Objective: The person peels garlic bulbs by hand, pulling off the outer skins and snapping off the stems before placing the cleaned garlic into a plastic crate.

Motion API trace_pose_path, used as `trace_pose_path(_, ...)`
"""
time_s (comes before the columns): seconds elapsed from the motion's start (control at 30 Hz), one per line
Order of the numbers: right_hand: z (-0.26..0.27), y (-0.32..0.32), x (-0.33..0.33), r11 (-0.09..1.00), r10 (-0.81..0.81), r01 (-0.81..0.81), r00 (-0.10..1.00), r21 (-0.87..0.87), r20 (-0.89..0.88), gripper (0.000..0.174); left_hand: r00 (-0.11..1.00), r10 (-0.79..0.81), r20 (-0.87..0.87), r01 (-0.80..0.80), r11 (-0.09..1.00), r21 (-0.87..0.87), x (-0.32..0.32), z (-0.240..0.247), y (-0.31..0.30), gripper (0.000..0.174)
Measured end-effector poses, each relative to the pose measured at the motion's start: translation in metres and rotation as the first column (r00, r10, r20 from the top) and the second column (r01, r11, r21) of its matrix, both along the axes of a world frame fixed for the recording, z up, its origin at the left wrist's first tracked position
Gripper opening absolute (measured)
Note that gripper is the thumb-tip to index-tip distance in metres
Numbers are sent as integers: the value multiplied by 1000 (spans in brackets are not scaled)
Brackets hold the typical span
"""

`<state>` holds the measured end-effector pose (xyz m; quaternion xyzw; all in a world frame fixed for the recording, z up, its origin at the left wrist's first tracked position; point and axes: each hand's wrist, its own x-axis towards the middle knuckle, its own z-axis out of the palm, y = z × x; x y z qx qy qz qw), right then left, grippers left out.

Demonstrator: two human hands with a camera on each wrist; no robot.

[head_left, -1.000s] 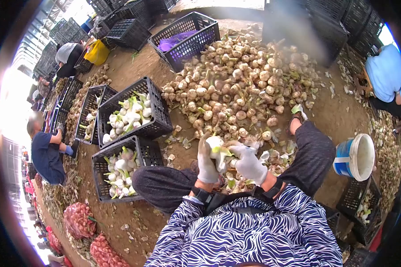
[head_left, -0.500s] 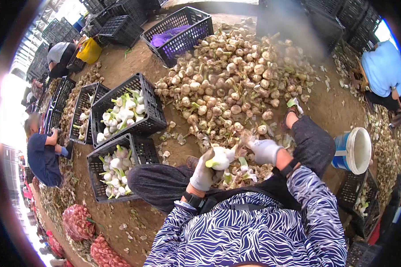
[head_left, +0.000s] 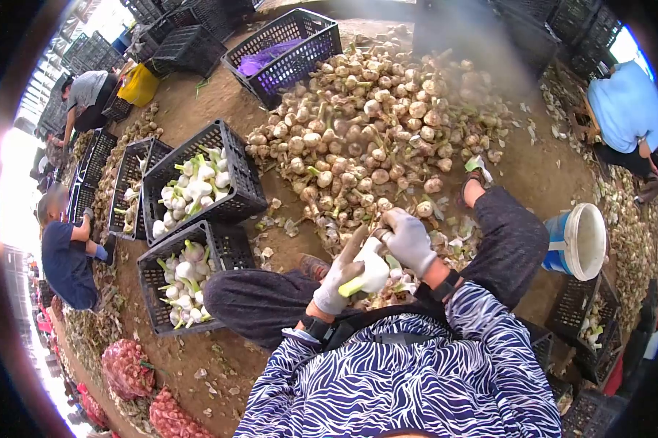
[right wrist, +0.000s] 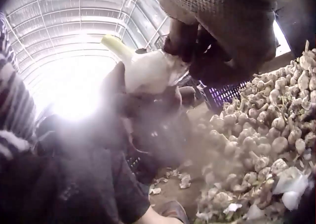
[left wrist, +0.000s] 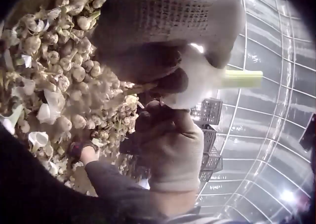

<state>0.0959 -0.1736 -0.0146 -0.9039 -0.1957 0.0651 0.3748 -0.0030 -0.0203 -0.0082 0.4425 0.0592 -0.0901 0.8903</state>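
A peeled white garlic bulb [head_left: 373, 271] with a short green stem is held between two gloved hands above the lap. My left hand [head_left: 338, 281] grips it from the side, the cut stem [left wrist: 243, 79] pointing away from the fingers in the left wrist view. At the bulb's root end, my right hand [head_left: 411, 244] pinches with curled fingers; ragged skin shows beside them in the right wrist view. Loose skins and trimmings lie on the ground below. Beyond the hands spreads a large heap of unpeeled garlic [head_left: 373, 139].
Black crates [head_left: 252, 197] of white garlic stand left of the left knee. A crate with purple netting [head_left: 329, 44] sits behind the heap. To the right is a white and blue bucket [head_left: 588, 241]. Red net sacks [head_left: 128, 369] lie at lower left. Other people sit at both sides.
The right hand moved away from the bulb to the right, then came back to its root end. The left hand kept hold of the bulb, whose stem has turned down toward the lap.
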Motion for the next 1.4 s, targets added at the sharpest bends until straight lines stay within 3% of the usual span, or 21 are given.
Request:
trace_pose_path(0.1,-25,-2,8,919,312,-365,906,-152,-288,28,994,-112,19,113,993,-32,-2,2,5,98)
trace_pose_path(0.2,-40,-17,7,926,293,-356,887,-124,-357,33,995,-80,-59,74,992,-106,3,2,13,80)
trace_pose_path(0.23,-17,-21,10,975,185,-219,890,-35,-418,41,999,-23,-48,20,998,-65,3,-12,17,74)
trace_pose_path(0.27,-22,-30,12,988,82,-120,943,-100,-324,50,999,36,-39,-37,999,-28,2,-27,20,68)
trace_pose_path(0.3,-3,-27,6,984,166,-175,972,-40,-164,52,974,97,-206,-88,995,52,5,-13,22,52)
trace_pose_path(0.33,22,-23,-1,972,234,-234,972,13,2,54,978,139,-153,-120,984,130,6,-23,21,49)
trace_pose_path(0.4,44,-5,-9,935,351,-353,935,46,47,56,980,196,-34,-179,944,276,14,-47,17,42)
trace_pose_path(0.47,31,5,-8,946,254,-264,964,186,77,31,979,204,-14,-178,884,432,17,-46,12,38)
trace_pose_path(0.53,12,6,3,881,89,41,965,472,-248,18,973,229,9,-195,811,552,20,-58,13,37)
trace_pose_path(0.57,7,6,8,739,69,263,886,620,-458,11,971,236,-32,-154,726,670,19,-56,17,36)
trace_pose_path(0.6,15,5,13,662,51,425,796,617,-603,10,971,233,-52,-129,697,705,20,-57,19,37)
trace_pose_path(0.7,-4,-8,33,373,109,620,710,690,-696,17,972,203,-116,-32,607,794,16,-54,21,38)
trace_pose_path(0.8,-2,-3,53,80,99,836,536,544,-838,16,924,-94,-371,335,668,664,10,-51,30,31)
trace_pose_path(0.83,11,4,56,59,85,870,484,489,-871,15,940,-150,-305,338,500,797,12,-14,33,37)
trace_pose_path(0.9,32,21,60,15,70,931,362,364,-930,13,897,-273,-347,432,380,818,13,-8,41,61)
trace_pose_path(1.0,-2,16,68,147,84,896,411,419,-908,10,825,-457,-332,452,181,874,25,23,68,74)
trace_pose_path(1.07,-6,26,69,404,57,727,585,555,-809,12,693,-608,-387,548,96,831,40,43,86,64)
trace_pose_path(1.13,-6,52,84,665,-83,592,664,455,-743,19,523,-726,-447,609,-49,791,51,51,92,62)
trace_pose_path(1.23,14,122,112,800,-2,379,777,465,-630,53,412,-773,-482,632,-139,763,64,30,81,62)
trace_pose_path(1.33,108,203,119,663,473,92,718,743,-511,59,445,-770,-458,603,-120,789,67,9,70,60)
trace_pose_path(1.4,120,231,141,398,691,218,568,891,-447,36,444,-781,-440,637,-70,767,69,15,69,60)
